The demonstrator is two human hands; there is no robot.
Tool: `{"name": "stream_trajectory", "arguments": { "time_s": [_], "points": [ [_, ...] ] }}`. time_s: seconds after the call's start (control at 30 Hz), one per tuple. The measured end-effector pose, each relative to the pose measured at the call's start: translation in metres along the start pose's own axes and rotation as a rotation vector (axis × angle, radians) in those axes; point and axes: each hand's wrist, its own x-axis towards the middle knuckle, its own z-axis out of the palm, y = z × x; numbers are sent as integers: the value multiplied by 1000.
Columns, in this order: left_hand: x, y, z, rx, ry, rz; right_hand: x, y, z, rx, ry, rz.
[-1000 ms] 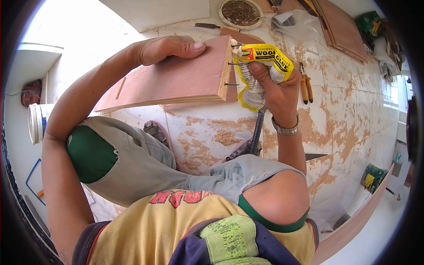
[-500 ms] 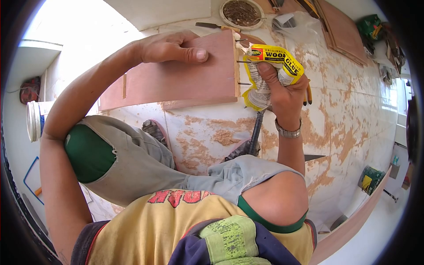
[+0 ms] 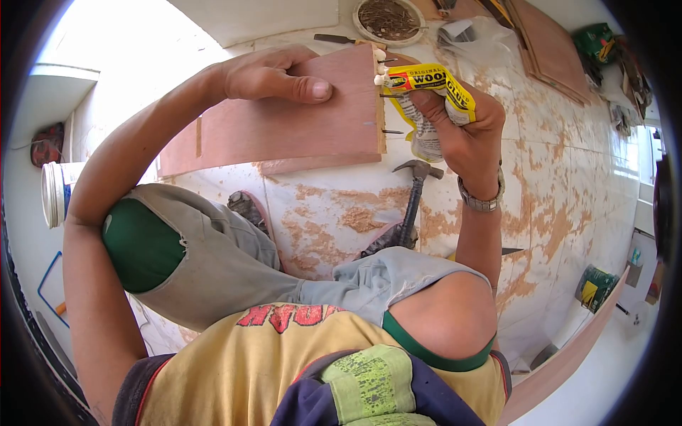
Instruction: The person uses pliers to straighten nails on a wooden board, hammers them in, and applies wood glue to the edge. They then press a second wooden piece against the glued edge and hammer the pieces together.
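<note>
The yellow wood glue pouch (image 3: 424, 74) is at the right-hand end of the reddish board (image 3: 298, 124), its tip by the white glue (image 3: 380, 73) and the protruding nails (image 3: 392, 131), with the right hand's (image 3: 469, 138) grip clenched around it. The left hand's (image 3: 277, 79) grip holds the board over its upper edge, thumb flat on its face and fingertips hidden. Below the board's right end stands the hammer (image 3: 413, 192), head up; beyond the board's upper edge are the flat tool (image 3: 334, 38) and round tub (image 3: 358, 30) on the floor (image 3: 554, 184).
</note>
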Motion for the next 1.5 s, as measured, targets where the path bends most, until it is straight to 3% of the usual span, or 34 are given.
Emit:
{"name": "stream_trajectory", "arguments": {
  "time_s": [0.1, 0.4, 0.5, 0.8, 0.9, 1.13, 1.5],
  "points": [
    [1, 3, -5, -32, -58, -82, -1, 0, 0, -35, 20, 32],
    [1, -4, -6, -69, -47, -59, -7, 8, 3, 7, 36, 82],
    [4, -14, -11, -109, -79, -35, -12, 8, 13, 216, 173, 89],
    [3, -1, -12, -82, -134, -48, -29, 3, 16, 70, 239, 14],
    [1, -3, -13, -70, -115, -55, -34, -3, 24, 180, 358, 11],
    [4, -1, -10, -90, -149, -41, -24, -3, 24, -113, 224, -186],
    [3, -2, -11, -104, -126, -33, -24, -1, 19, -149, 172, -191]
  ]
}}
